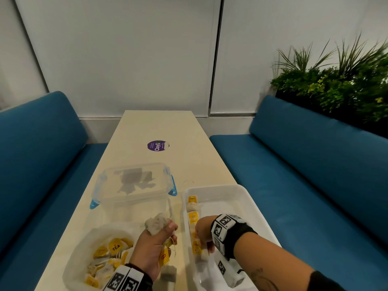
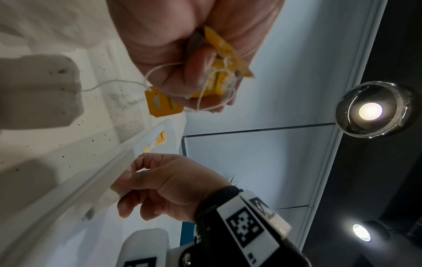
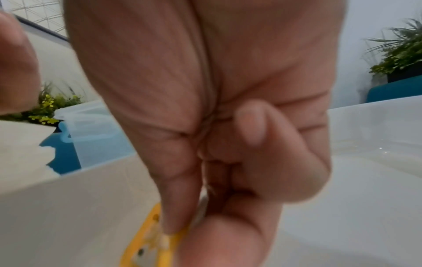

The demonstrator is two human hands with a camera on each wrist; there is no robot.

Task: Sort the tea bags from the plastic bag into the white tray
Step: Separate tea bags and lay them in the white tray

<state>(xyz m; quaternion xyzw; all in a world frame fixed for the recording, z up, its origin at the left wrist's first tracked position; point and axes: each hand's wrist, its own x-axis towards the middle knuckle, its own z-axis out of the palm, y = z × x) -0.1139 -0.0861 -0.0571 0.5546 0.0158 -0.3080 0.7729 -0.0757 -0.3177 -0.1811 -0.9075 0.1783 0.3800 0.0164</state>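
Left hand (image 1: 154,247) clenched on bunch of soft paper tea bags with yellow tags and strings (image 1: 157,225), between crinkled clear plastic bag (image 1: 78,259) and shallow white plastic tray (image 1: 247,198). Right hand (image 1: 203,235) pinching one yellow-tagged tea bag (image 3: 157,234) at tray's left wall. Featherlight, limp, probably tear-prone; strings tangle. Best taken by stiff tag.

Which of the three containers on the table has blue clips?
The clear lidded box, farthest from the person; the plastic bag and white tray have none.
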